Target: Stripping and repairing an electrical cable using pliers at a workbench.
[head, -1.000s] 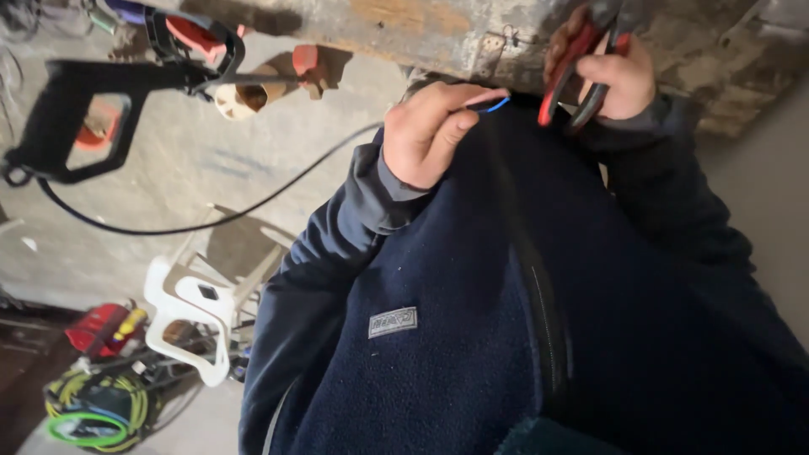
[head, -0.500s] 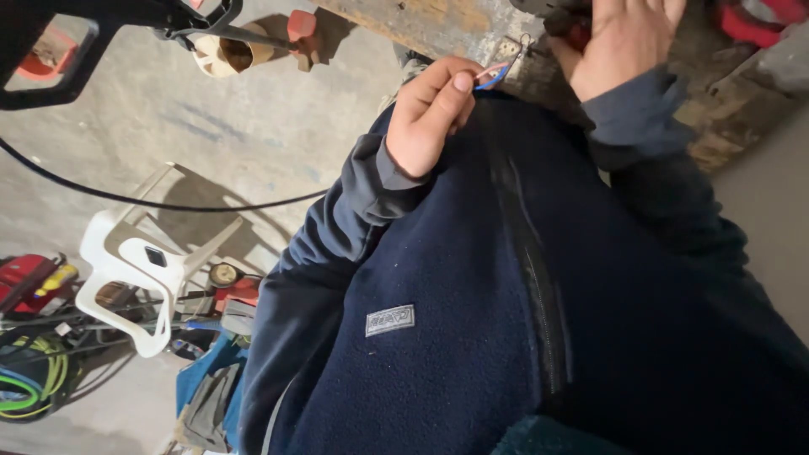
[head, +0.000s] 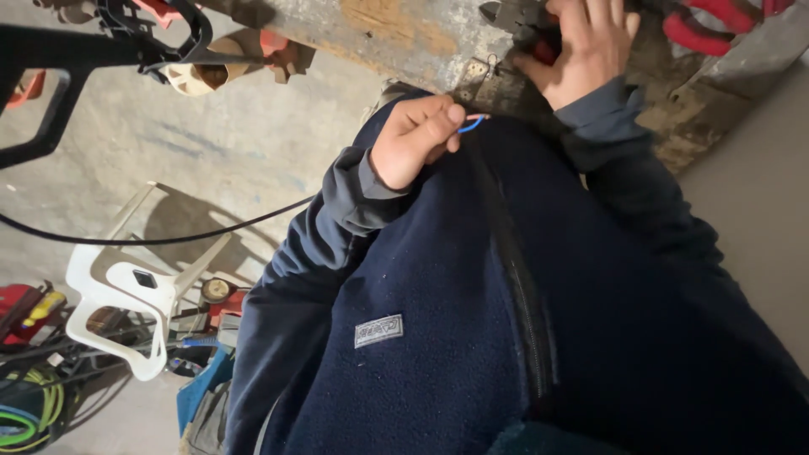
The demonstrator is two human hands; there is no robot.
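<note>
The left hand [head: 415,139] pinches a thin blue wire [head: 474,125] at the worn desk [head: 396,29]. The right hand [head: 581,50] is clamped around red-handled pliers [head: 527,21], so the step looks like wire cutting. Next, the pliers' tip must meet the wire end.

A white plastic chair [head: 126,295] stands on the grey concrete floor [head: 211,152], coiled green hose [head: 25,413] just beside it.
</note>
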